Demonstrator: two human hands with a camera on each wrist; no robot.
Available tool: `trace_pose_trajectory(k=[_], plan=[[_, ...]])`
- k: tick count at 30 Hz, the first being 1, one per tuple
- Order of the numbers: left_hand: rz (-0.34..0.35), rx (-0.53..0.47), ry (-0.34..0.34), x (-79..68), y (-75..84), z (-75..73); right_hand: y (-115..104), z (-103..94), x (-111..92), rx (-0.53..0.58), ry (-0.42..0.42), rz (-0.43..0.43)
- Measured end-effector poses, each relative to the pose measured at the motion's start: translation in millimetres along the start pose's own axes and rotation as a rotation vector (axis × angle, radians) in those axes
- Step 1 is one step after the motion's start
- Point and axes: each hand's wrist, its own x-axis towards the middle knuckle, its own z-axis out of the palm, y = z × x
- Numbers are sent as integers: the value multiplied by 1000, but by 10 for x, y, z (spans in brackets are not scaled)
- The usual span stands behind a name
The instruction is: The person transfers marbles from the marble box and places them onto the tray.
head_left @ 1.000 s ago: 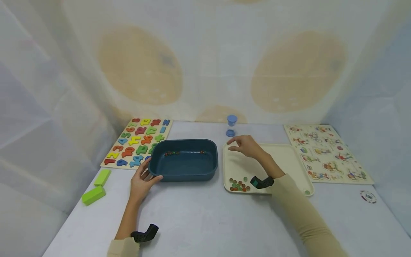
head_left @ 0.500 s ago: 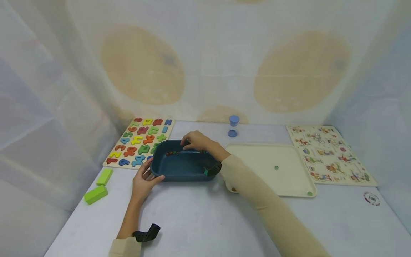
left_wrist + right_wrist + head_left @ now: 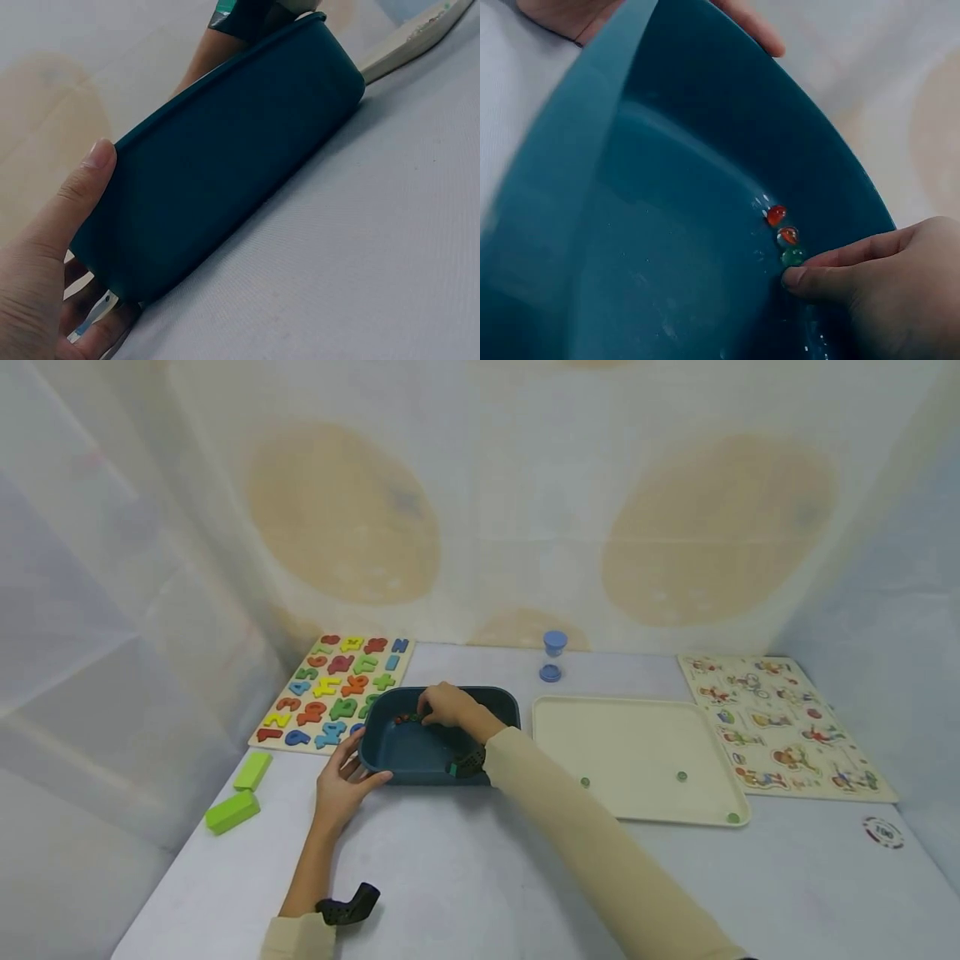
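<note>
My left hand grips the left end of a dark teal rectangular basin. The thumb lies against its front wall and the other fingers are round the left end. Inside the basin, my right hand is down at the far wall. In the right wrist view its thumb and forefinger pinch at a green glass marble, which ends a short row with a clear and orange marble and a red marble. The right forearm crosses over the basin's right end.
Right of the basin lies a cream tray with green marbles; the sleeve covers its front left. A number puzzle board, green blocks, a blue hourglass, a picture puzzle board and a poker chip lie around.
My right hand has moved left from over the tray and down into the basin. A green marble on the tray has rolled toward the front right. My left hand stays on the basin.
</note>
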Motion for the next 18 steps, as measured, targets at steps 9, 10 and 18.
trace_pose_trajectory(k=[9, 10, 18], plan=[[-4, -13, -5, -14, -3, 26, 177, -202, -256, 37, 122, -141], [-5, -16, -7, -16, -5, 30, 237, -266, -344, 59, 169, -166], [13, -52, -4, -3, -13, 10, 1086, -581, -1415, 182, 465, -73]])
